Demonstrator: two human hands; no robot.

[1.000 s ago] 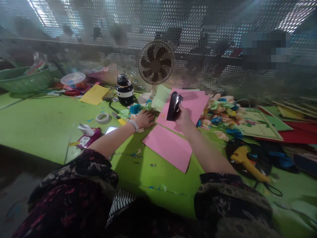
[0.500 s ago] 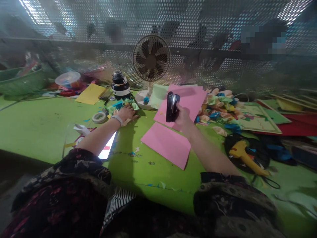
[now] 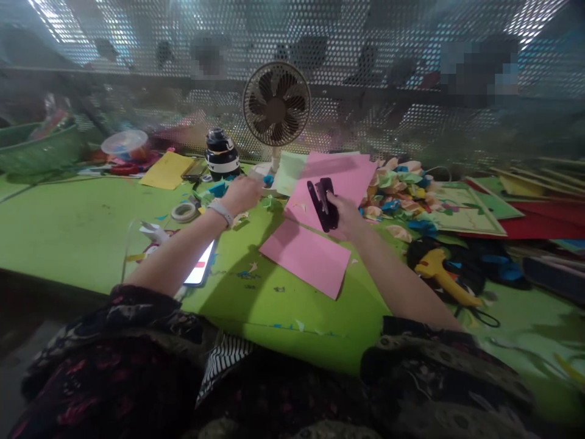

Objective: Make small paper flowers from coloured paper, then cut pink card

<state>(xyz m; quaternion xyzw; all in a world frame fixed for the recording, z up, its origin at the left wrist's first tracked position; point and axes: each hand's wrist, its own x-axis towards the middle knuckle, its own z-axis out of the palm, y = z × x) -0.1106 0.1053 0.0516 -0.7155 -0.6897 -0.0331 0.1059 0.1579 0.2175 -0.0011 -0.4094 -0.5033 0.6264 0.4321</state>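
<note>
My right hand (image 3: 343, 214) is closed round a black stapler (image 3: 322, 203), held tilted just above the pink paper sheets (image 3: 305, 256). My left hand (image 3: 242, 192) is raised a little off the green table (image 3: 82, 225), near a heap of small blue and green paper scraps (image 3: 214, 194) and the base of a small desk fan (image 3: 276, 113). Its fingers look curled; I cannot make out anything in them. A white band sits on that wrist.
A lit phone (image 3: 200, 272), a tape roll (image 3: 184, 212) and a black jar (image 3: 222, 155) lie left of centre. Folded paper pieces (image 3: 402, 186) pile at the right, with a yellow glue gun (image 3: 442, 277) and card sheets (image 3: 470, 213). A perforated metal screen (image 3: 365, 73) backs the table.
My right hand has lowered and tilted the stapler toward the pink paper. My left hand has lifted off the scraps and moved right, toward the fan's base.
</note>
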